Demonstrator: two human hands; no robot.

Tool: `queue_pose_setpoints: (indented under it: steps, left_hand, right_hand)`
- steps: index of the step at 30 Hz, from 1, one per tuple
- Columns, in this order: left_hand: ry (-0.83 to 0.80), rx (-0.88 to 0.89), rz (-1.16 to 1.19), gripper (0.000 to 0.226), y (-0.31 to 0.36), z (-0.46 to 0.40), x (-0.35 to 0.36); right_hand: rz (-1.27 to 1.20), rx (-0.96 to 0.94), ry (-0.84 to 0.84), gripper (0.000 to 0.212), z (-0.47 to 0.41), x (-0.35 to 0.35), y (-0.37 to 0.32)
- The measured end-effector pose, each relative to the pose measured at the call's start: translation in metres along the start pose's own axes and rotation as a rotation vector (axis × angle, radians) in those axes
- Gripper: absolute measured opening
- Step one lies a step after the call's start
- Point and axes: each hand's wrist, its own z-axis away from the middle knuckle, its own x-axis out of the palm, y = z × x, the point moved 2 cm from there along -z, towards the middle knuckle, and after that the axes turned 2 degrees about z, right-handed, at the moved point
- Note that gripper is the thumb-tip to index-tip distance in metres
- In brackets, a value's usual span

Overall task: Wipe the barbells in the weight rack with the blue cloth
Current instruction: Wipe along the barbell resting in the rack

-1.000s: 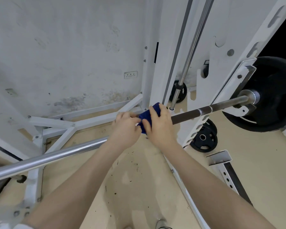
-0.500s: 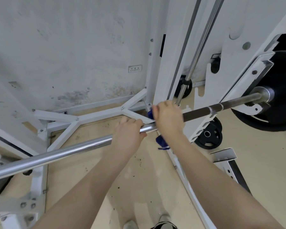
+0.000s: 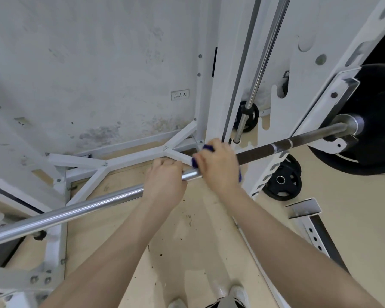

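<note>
A long steel barbell [image 3: 80, 207] runs from lower left up to the right, resting in the white weight rack [image 3: 222, 85]. Its right section is darker and ends at a black weight plate [image 3: 378, 121]. My left hand [image 3: 165, 181] grips the bare bar. Just to its right, my right hand [image 3: 218, 167] is wrapped around the bar with the blue cloth [image 3: 208, 148] under the palm. Only small bits of cloth show at the fingers and by the wrist.
A chrome guide rod [image 3: 262, 63] rises along the rack upright. Two small black plates [image 3: 282, 181] lean near the rack base on the beige floor. A white safety arm [image 3: 309, 221] lies at the right. White base struts [image 3: 111, 163] and a stained wall sit behind.
My left hand let go of the cloth and took the bare bar. My right hand closed the cloth around the bar and slid it a little to the right.
</note>
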Motion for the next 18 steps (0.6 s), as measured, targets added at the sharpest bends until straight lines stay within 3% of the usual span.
queue_pose_setpoints:
  steps: [2, 4, 7, 10, 14, 16, 18]
  left_hand:
    - [-0.012, 0.023, 0.014, 0.048, 0.008, -0.003, 0.003]
    - [-0.012, 0.066, 0.102, 0.065, 0.020, -0.006, 0.005]
    - [0.047, 0.130, 0.180, 0.056, 0.041, -0.014, 0.008]
    - [0.059, 0.145, 0.179, 0.047, 0.064, -0.023, 0.012]
    - [0.039, 0.087, 0.170, 0.053, 0.095, -0.035, 0.021]
    - [0.024, 0.067, 0.156, 0.054, 0.108, -0.041, 0.025]
    - [0.011, 0.063, 0.113, 0.050, 0.118, -0.047, 0.028]
  right_hand:
    - [-0.002, -0.114, -0.093, 0.034, 0.005, -0.002, 0.005]
    - [0.052, -0.107, -0.159, 0.032, -0.002, -0.007, 0.043]
    - [0.092, 0.103, -0.129, 0.026, -0.015, -0.024, 0.108]
    - [0.069, 0.240, -0.112, 0.030, -0.022, -0.025, 0.115]
    - [-0.077, 0.006, -0.081, 0.033, -0.005, -0.021, 0.090]
    - [-0.128, -0.068, -0.140, 0.034, -0.009, -0.026, 0.112]
    - [-0.031, -0.011, -0.139, 0.029, -0.022, -0.034, 0.154]
